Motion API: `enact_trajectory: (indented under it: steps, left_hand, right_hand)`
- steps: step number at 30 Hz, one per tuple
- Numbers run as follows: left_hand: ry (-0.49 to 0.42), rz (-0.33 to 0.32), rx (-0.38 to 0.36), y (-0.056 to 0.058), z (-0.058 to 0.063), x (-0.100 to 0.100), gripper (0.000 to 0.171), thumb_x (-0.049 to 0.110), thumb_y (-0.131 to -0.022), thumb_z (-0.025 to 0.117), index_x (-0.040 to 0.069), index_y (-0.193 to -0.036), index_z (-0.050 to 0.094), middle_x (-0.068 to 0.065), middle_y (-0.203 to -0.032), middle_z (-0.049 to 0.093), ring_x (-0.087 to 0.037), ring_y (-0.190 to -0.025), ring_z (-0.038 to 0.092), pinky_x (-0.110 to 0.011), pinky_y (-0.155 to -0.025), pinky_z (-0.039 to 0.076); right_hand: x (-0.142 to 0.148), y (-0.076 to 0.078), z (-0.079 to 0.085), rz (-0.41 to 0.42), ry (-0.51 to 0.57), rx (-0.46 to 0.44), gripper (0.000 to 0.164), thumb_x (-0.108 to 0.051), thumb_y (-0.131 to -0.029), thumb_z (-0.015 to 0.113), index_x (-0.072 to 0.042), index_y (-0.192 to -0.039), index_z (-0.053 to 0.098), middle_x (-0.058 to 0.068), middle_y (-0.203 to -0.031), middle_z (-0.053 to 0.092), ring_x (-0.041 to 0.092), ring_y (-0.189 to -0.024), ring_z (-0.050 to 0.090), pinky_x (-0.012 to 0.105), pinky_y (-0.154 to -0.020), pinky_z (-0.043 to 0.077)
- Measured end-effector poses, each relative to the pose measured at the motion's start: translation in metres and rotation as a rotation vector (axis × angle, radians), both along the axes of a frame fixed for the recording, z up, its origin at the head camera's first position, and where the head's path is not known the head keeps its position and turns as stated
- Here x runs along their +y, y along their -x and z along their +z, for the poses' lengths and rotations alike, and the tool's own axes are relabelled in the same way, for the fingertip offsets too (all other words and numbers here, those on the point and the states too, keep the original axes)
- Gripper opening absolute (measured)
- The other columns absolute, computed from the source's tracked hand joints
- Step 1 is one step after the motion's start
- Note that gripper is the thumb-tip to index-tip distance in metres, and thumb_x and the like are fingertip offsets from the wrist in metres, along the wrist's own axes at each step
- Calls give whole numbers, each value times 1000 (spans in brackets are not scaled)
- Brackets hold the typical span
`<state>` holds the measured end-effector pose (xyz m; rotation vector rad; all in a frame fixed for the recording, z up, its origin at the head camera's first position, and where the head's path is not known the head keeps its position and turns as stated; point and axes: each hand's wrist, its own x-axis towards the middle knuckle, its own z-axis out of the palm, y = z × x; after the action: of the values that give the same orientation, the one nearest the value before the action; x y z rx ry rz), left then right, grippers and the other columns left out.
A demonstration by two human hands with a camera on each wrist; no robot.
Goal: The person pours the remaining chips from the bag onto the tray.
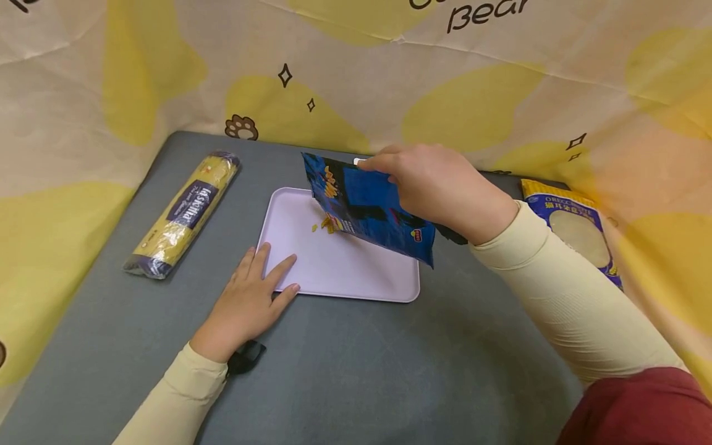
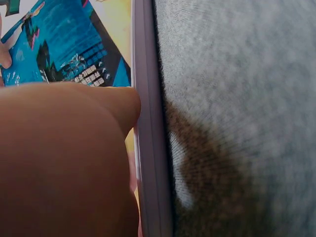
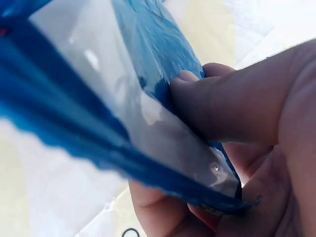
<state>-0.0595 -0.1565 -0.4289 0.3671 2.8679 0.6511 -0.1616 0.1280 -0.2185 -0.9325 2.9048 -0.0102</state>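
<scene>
My right hand grips a blue snack bag by its upper edge, tilted over a pale lilac tray. In the right wrist view the thumb presses the bag's shiny film with fingers behind it. A few small yellow-brown snack pieces lie on the tray under the bag's lower left end. My left hand rests with spread fingers on the tray's near left corner. The left wrist view shows a finger against the tray's rim.
A long yellow pasta packet lies on the grey table left of the tray. At the right edge, partly behind the right forearm, is a blue and yellow orecchiette bag. A patterned cloth hangs behind the table and along its sides.
</scene>
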Motion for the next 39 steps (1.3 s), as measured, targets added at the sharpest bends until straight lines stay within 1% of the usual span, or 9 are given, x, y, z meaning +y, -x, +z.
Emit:
enact_trajectory:
  steps: [4, 7, 10, 13, 19, 26, 32, 37, 39]
  left_hand:
    - [3, 3, -12, 0, 0, 0, 61, 45, -110, 54, 18, -164, 44, -30, -172, 11, -56, -156, 6, -75, -119, 16]
    - [1, 2, -13, 0, 2, 1, 61, 45, -110, 54, 18, -164, 44, -30, -172, 11, -56, -156, 6, -75, -119, 16]
    - [-3, -1, -4, -1, 3, 0, 61, 44, -110, 55, 17, -163, 45, -30, -172, 12, -57, -156, 6, -75, -119, 16]
    - [-10, -4, 4, -1, 4, 0, 60, 43, -110, 55, 17, -163, 45, -31, -171, 13, -57, -155, 7, -75, -119, 17]
    - [-14, -5, 1, -1, 3, 0, 60, 44, -110, 55, 17, -163, 45, -31, -172, 13, -57, -155, 7, -75, -119, 17]
    - [-10, -3, 1, -1, 3, 0, 61, 44, -110, 55, 17, -163, 45, -30, -172, 12, -56, -156, 7, -74, -119, 16]
    - [-14, -1, 5, -1, 2, -1, 60, 43, -110, 56, 17, -163, 45, -31, -171, 13, -57, -156, 7, -75, -119, 17]
    - [-13, -2, 5, -2, 1, -1, 60, 44, -110, 55, 17, -163, 45, -30, -172, 12, -57, -156, 7, -75, -119, 17]
    - [-15, -1, 12, -2, 1, -1, 60, 43, -110, 55, 17, -163, 46, -31, -172, 13, -57, -156, 7, -75, -119, 17]
  right_hand:
    - [2, -1, 4, -12, 2, -12, 55, 3, -103, 58, -25, -149, 64, 3, -150, 62, 28, -121, 68, 41, -80, 61]
    - [4, -2, 8, -20, 15, -9, 55, 3, -103, 58, -25, -150, 64, 4, -149, 62, 29, -125, 66, 46, -90, 60]
    - [4, -3, 8, -15, 26, 4, 55, 3, -102, 58, -25, -149, 65, 4, -147, 64, 30, -125, 66, 47, -92, 59]
    - [2, -3, 4, -2, 19, -9, 53, 2, -102, 60, -26, -147, 67, 5, -146, 65, 30, -123, 67, 47, -89, 60]
    - [2, -3, 2, -43, 13, -27, 53, 0, -103, 61, -28, -148, 66, 3, -148, 63, 29, -118, 68, 45, -80, 61]
    - [7, -7, 11, -40, 40, -22, 51, 0, -104, 60, -27, -146, 67, 3, -147, 64, 30, -125, 66, 50, -92, 58]
    - [4, -7, 8, -15, 22, -45, 48, -2, -103, 63, -27, -144, 70, 5, -143, 67, 29, -112, 69, 43, -79, 61]
    - [5, -6, 7, -49, 27, -80, 47, -4, -104, 64, -26, -146, 68, 6, -146, 64, 27, -107, 67, 40, -79, 60]
    - [8, -6, 10, -53, 37, -87, 47, -3, -104, 63, -26, -146, 68, 6, -146, 65, 28, -101, 66, 38, -74, 58]
